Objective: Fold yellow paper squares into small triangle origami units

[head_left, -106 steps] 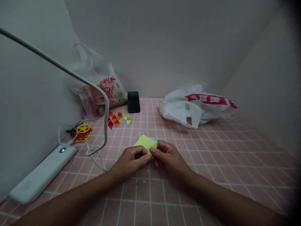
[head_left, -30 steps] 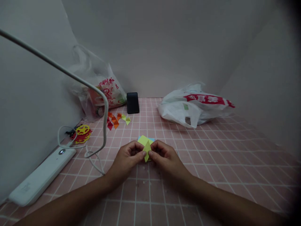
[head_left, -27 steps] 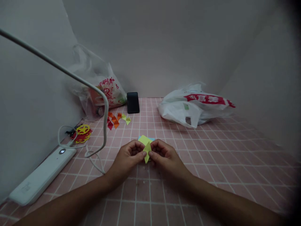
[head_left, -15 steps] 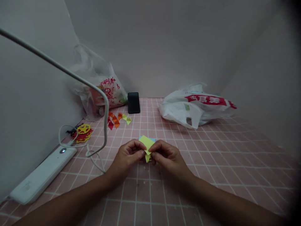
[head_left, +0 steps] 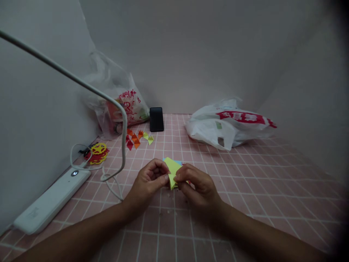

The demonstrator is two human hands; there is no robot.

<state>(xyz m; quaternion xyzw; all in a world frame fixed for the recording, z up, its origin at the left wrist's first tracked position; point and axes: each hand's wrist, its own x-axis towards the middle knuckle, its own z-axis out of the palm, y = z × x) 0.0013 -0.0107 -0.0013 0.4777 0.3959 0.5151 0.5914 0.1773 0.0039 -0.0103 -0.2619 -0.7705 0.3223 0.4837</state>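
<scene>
A partly folded piece of yellow paper is between my hands, its pointed flaps toward me. My left hand pinches its left edge between thumb and forefinger. On the right side, my right hand has its thumb and bent fingers closed on the paper near the middle fold. Blue paper peeks out behind the yellow piece, and a bit of red shows by my right fingers. Farther back lie several small folded paper pieces in red, orange and yellow.
A black phone lies at the back, between a clear bag and a white plastic bag. At left are a white power bank, a looping white cable and red and yellow cut-out shapes. Pale walls enclose the pink tiled surface.
My right fingers have shifted on the yellow paper, and the folded flap now lies differently, with a broader lower point. The whole view has shifted slightly. My left hand keeps its pinch.
</scene>
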